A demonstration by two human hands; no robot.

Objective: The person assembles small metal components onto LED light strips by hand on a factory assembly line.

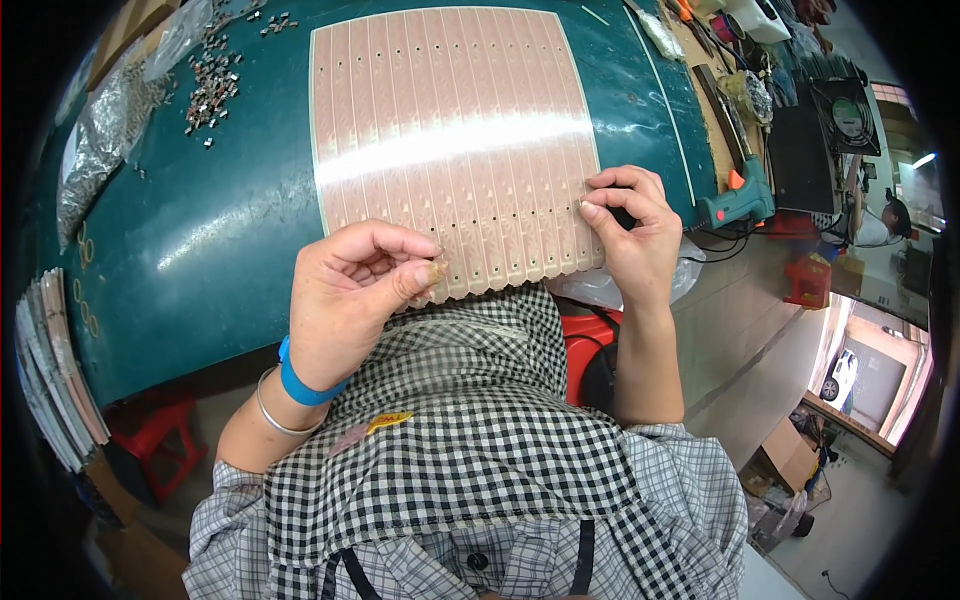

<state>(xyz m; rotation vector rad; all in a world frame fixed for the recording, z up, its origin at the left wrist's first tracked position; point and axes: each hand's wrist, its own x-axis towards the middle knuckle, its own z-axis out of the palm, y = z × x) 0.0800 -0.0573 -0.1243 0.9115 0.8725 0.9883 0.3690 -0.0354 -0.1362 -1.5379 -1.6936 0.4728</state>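
Left hand (350, 278) over near-left corner of circuit-board panel (440, 95), right hand (642, 238) by its right edge, strips running near to far; both pinches nearly together, on what I cannot tell

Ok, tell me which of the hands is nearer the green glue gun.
Right. The right hand is left of the glue gun, by the right edge of the sheet; the left hand is farther off, at its near left corner.

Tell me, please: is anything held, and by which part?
Cannot be told: the left hand is by the near edge of the striped panel, the right hand by its right edge; no clear grip shows.
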